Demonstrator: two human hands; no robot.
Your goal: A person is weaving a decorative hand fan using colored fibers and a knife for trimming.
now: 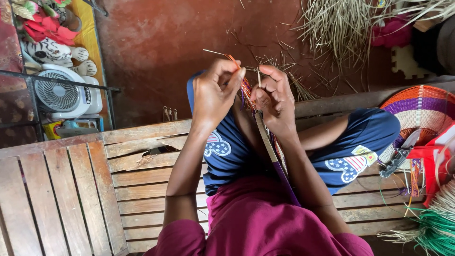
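orange and purple strands are running through the woven strip [265, 137] that the person is holding up between both hands, above blue shorts [237, 156]. the left hand [214, 92] is curling its fingers closed, pinching a thin orange strand [232, 59] between thumb and forefinger at the strip's top end. the right hand [275, 97] is sitting just beside it, fingers bent shut around the upper part of the strip, with a pale straw [259, 76] sticking up from its grip. the strip is slanting down from the hands toward the lap, its lower part turning purple where it is meeting the maroon shirt [256, 223].

the person is sitting on a slatted wooden bench [71, 185], one board of it splitting near the left thigh. to the right on the bench, a round woven basket [419, 109] in orange, purple and white bands is lying beside a red cloth [433, 163], and green and pale fibres [433, 227] are fanning out at the lower corner. dry straw [336, 23] is lying scattered on the reddish floor [156, 42] beyond the hands. at the far left a small white fan [64, 95] is standing below a striped soft toy [54, 53].
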